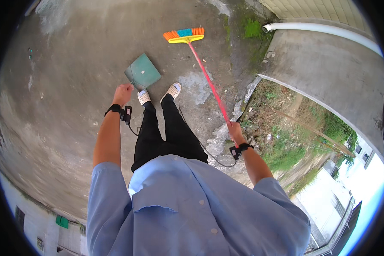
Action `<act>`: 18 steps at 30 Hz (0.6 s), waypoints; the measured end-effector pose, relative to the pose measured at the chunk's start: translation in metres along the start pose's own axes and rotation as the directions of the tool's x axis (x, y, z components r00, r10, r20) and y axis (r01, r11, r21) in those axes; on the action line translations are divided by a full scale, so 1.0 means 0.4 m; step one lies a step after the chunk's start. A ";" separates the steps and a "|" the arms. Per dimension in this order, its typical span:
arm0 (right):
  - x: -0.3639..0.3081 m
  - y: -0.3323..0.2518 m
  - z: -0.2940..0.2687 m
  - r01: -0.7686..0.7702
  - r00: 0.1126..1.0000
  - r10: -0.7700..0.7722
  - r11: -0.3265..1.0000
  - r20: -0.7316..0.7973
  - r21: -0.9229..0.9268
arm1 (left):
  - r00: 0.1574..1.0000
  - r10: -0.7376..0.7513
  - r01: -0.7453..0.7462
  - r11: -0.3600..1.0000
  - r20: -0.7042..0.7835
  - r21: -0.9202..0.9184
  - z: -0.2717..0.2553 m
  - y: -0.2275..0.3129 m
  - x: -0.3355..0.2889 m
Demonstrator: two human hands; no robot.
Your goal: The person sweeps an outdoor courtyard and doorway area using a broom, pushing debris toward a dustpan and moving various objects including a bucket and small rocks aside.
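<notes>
My left hand (pixel 123 94) is closed at the thin handle of a green dustpan (pixel 146 71), which is just ahead of my feet. Most of that handle is hidden by the fist. My right hand (pixel 235 131) grips the upper part of a broom's red stick (pixel 208 81). The stick slants forward and left to a yellow broom head (pixel 186 39) with orange and blue bristles (pixel 184 33). The broom head is farther off than the dustpan and to its right, apart from it. Whether the bristles touch the ground I cannot tell.
Stained concrete (pixel 72 85) spreads ahead and left. On the right, a raised broken edge (pixel 245 100) borders a weedy patch (pixel 281 149). A white pipe (pixel 320 28) runs along a wall at the far right, near green moss (pixel 252 29). Black cables (pixel 209 152) hang from my wrist devices.
</notes>
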State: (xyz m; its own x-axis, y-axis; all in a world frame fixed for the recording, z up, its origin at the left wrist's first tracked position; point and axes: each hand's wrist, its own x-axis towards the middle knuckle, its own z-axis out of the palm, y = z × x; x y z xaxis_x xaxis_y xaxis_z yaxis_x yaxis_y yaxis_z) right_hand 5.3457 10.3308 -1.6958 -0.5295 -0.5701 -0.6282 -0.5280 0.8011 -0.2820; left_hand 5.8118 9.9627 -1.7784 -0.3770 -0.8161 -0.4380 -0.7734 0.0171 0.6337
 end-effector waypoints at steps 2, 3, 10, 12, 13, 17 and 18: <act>-0.150 0.076 0.022 -0.144 0.985 0.144 0.990 0.096 -0.006 | 1.000 0.004 -0.003 1.000 0.018 -0.023 0.033 -0.001 0.009; -0.227 0.160 0.033 -0.074 0.997 0.074 0.997 0.006 -0.011 | 0.999 0.018 -0.017 0.999 0.032 -0.046 0.070 0.037 0.030; -0.476 -0.068 -0.084 -0.602 0.791 0.489 0.513 0.368 0.612 | 0.999 0.020 -0.024 0.991 0.036 0.131 0.103 0.061 0.098; -0.473 -0.057 -0.083 -0.602 0.784 0.449 0.386 0.428 0.699 | 0.998 0.033 -0.041 0.989 0.055 0.141 0.118 0.082 0.112; -0.463 -0.050 -0.084 -0.606 0.780 0.453 0.378 0.431 0.699 | 0.997 0.039 -0.049 0.988 0.066 0.147 0.123 0.088 0.115; -0.338 -0.048 -0.060 -0.625 0.765 0.511 0.442 0.392 0.643 | 0.994 0.078 -0.090 0.979 0.072 0.185 0.182 0.057 0.134; -0.312 -0.038 -0.042 -0.631 0.754 0.555 0.463 0.352 0.623 | 0.993 0.085 -0.098 0.978 0.079 0.183 0.208 0.075 0.137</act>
State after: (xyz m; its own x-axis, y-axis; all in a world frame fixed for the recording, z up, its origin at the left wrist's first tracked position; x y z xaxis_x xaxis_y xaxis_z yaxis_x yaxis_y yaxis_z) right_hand 5.4086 10.3867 -1.6009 -0.4584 0.0788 -0.8853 0.5033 0.8440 -0.1854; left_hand 5.7256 9.9664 -1.8367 -0.4802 -0.7638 -0.4312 -0.8127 0.2026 0.5463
